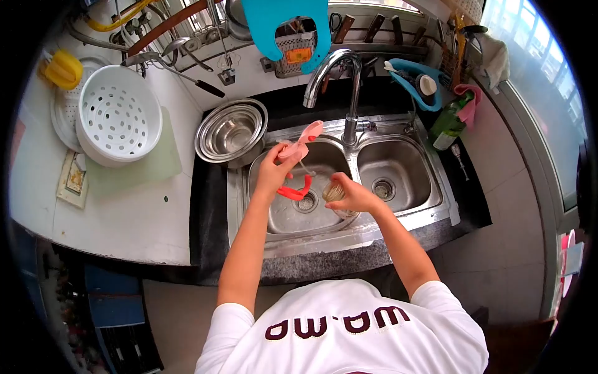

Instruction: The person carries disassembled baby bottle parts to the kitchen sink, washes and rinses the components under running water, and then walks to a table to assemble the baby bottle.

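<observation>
Over the left basin [280, 215] of the steel sink, my left hand [276, 169] grips a pink lid [296, 148] with its cap flipped up. A red strap or handle [298, 190] hangs from it, and a thin clear tube trails below. My right hand [356, 194], near the divider between the basins, has its fingers wrapped round a clear bottle or cup [335, 192], partly hidden by the fingers. The lid and the clear container are apart. The chrome faucet [354, 87] arches behind both hands.
Stacked steel bowls [230, 131] stand left of the sink, beside a white perforated basket [118, 115]. The right basin [398, 168] adjoins. Behind it are a blue basket [411, 68] and a green bottle [450, 123]. A blue board [288, 22] hangs above.
</observation>
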`<state>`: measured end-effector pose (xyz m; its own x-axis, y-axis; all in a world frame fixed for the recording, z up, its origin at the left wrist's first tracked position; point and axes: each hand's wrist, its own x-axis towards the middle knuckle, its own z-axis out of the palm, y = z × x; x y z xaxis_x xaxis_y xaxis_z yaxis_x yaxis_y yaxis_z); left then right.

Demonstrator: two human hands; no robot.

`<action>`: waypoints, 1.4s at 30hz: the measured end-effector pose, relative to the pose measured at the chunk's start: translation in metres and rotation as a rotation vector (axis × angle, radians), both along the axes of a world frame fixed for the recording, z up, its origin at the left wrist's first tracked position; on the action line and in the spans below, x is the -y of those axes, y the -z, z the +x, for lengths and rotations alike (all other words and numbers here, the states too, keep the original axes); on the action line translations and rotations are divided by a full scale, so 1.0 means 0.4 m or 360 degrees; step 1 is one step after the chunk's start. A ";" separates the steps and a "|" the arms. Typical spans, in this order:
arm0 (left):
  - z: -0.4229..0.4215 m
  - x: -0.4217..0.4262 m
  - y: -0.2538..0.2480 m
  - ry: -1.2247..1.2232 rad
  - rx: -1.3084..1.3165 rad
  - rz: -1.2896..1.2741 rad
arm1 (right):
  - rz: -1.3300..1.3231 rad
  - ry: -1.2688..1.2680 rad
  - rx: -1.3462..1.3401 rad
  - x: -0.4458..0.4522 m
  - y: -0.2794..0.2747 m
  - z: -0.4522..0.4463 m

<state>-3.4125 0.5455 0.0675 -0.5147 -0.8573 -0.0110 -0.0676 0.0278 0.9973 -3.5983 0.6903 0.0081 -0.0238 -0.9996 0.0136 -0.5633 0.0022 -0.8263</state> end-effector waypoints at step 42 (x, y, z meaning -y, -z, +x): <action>0.461 -0.422 0.046 0.0674 -0.0318 0.0531 | -0.0108 0.0971 0.2739 -0.591 0.013 0.807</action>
<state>-3.2281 0.7144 0.0491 -0.8325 -0.5425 -0.1127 0.0718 -0.3072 0.9489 -3.2753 0.9266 0.0027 -0.3729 -0.8458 -0.3816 0.8826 -0.1964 -0.4272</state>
